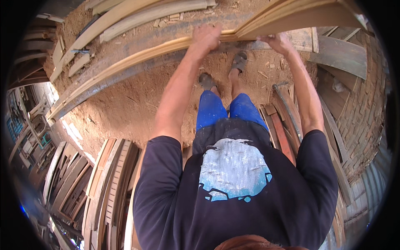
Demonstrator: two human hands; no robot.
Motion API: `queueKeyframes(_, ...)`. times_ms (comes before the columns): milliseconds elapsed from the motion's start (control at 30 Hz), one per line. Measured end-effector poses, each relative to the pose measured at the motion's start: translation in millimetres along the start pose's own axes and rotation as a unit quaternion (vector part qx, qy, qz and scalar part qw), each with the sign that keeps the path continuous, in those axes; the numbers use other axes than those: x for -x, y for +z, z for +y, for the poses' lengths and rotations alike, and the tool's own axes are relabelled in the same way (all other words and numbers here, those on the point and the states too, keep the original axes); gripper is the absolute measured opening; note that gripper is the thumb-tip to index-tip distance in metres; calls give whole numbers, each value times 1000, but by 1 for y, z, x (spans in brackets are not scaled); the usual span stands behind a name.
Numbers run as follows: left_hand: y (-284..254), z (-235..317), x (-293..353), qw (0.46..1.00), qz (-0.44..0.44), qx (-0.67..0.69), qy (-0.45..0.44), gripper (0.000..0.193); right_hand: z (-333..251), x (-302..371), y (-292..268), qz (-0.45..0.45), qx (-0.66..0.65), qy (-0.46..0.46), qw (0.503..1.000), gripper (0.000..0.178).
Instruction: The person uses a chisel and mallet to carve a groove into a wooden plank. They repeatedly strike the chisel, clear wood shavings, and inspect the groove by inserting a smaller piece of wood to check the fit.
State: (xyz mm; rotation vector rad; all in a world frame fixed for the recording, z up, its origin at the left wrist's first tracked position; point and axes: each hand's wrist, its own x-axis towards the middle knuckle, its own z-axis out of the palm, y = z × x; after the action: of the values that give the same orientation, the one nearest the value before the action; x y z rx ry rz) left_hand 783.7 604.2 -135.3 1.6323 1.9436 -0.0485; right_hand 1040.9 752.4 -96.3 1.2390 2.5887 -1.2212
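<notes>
My left hand [207, 36] is closed over a long, grooved wooden moulding [141, 55], which runs from the far middle down to the left. Beside it, a wider wooden board with a grooved edge [298, 17] rises toward the upper right. The two pieces meet at an angle just right of my left hand; whether they are joined there I cannot tell. At the lower edge of that board, the fingers of my right hand [278, 43] are curled and pinched together. Their tips are partly hidden against the wood.
Sawdust and chips cover the ground [137, 96] around my sandalled feet [238, 61]. Curved wooden pieces [154, 23] lie beyond the moulding. Stacked timber [110, 187] stands at the lower left, with more boards [285, 118] near my right leg. A brick surface [366, 104] borders the right.
</notes>
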Motion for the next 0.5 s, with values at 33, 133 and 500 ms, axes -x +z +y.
queueKeyframes(33, 2, -8, 3, 1000, 5, -17, -12, 36, 3, -2, -1, 1, 6, 6, 1000, 38)
queueKeyframes(133, -15, -5, 14, 998, 39, -39, 11, 38, 1, -7, -1, 15, 24, -3, 1000, 37)
queueKeyframes(500, -19, -8, 0, 996, 13, -80, 26, 42, 99, -52, 40, 121, -164, -52, 978, 50)
